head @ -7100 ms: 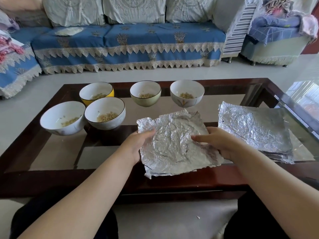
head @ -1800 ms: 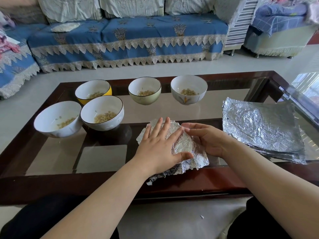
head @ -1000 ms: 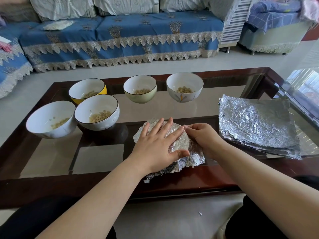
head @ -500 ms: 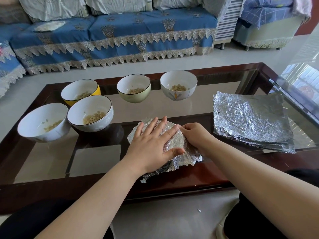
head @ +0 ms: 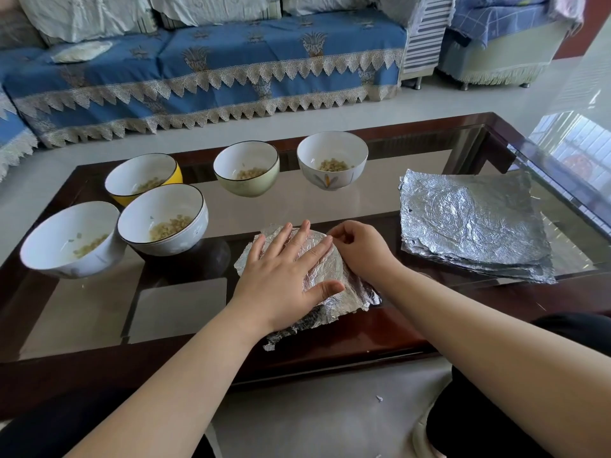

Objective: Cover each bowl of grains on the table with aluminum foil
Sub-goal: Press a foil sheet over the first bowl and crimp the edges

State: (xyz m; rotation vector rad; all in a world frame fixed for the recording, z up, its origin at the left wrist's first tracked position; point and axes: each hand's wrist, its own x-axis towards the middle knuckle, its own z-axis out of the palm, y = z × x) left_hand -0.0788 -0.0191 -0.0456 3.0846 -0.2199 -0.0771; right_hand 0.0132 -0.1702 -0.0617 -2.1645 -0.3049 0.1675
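Left hand (head: 284, 279), fingers (head: 299, 234) flat, pins crinkled silver foil sheet (head: 334, 269) over a bowl near the bench's front edge; right hand (head: 362, 251) pinches its rim to crimp it.

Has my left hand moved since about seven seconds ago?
Yes. The left hand went right, away from the black-rimmed white bowl, onto the top of the foil.

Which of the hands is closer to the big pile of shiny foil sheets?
Right. The right hand sits just left of the foil stack; the left hand lies farther left, flat on the foil-covered bowl.
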